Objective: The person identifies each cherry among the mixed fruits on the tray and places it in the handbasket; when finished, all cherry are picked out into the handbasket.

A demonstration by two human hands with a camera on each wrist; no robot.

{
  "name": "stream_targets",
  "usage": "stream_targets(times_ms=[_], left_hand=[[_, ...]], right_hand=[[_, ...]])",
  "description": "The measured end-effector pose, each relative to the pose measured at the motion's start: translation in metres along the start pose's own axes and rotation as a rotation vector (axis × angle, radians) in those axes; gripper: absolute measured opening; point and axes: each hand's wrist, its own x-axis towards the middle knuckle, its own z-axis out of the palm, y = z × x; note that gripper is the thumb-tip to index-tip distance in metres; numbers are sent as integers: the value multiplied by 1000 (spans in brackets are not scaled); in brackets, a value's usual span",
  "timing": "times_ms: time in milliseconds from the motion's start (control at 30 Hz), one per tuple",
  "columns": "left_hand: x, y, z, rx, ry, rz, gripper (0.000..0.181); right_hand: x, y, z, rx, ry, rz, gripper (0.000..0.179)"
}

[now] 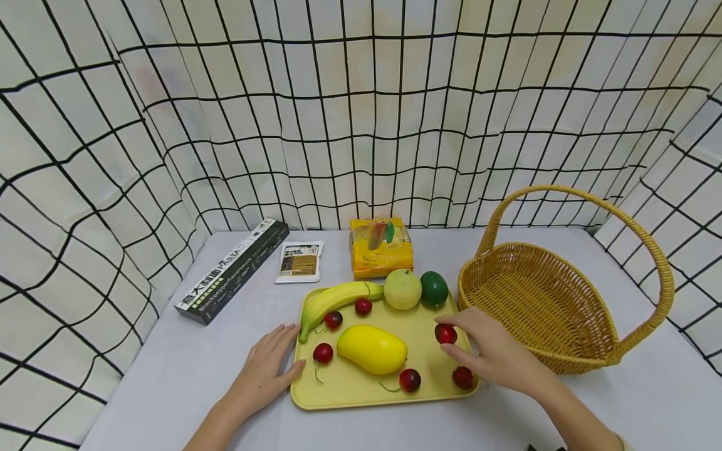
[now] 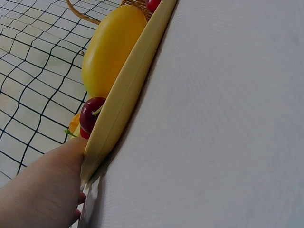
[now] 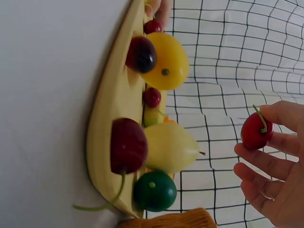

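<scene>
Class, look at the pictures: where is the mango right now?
In the head view the yellow mango lies mid-tray on the yellow tray, between the left hand and right hand, just below the banana.

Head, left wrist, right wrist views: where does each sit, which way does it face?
Head: above, facing down at the yellow tray; left hand and right hand show.
Left wrist: at table level, along the tray's edge; that hand shows.
Right wrist: low beside the tray; fingers pinch a cherry.
Shared: all three show the mango.
</scene>
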Motion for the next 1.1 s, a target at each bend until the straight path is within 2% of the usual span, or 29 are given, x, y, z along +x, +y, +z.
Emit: stream_targets(times_ms=[133,233,367,567,833,1100], left_hand=[[0,0,0,1,-3,-3,65],[0,0,-1,3,-5,-5,65],[-1,0,-1,1,-2,-2,65],[0,0,-1,2,3,5,65],[-1,-1,0,5,15,15,65],[-1,-2,0,6,17,16,65]], right_hand=[[3,10,-9,-16,122,-75,37],[4,17,-15,-25,169,-72,39],[3,25,-19,-20,190,-33,39],[4,39,-22,-24,195,27,40],[5,60,-29,13,144,164,38],[5,79,-28,-29,102,196,38]])
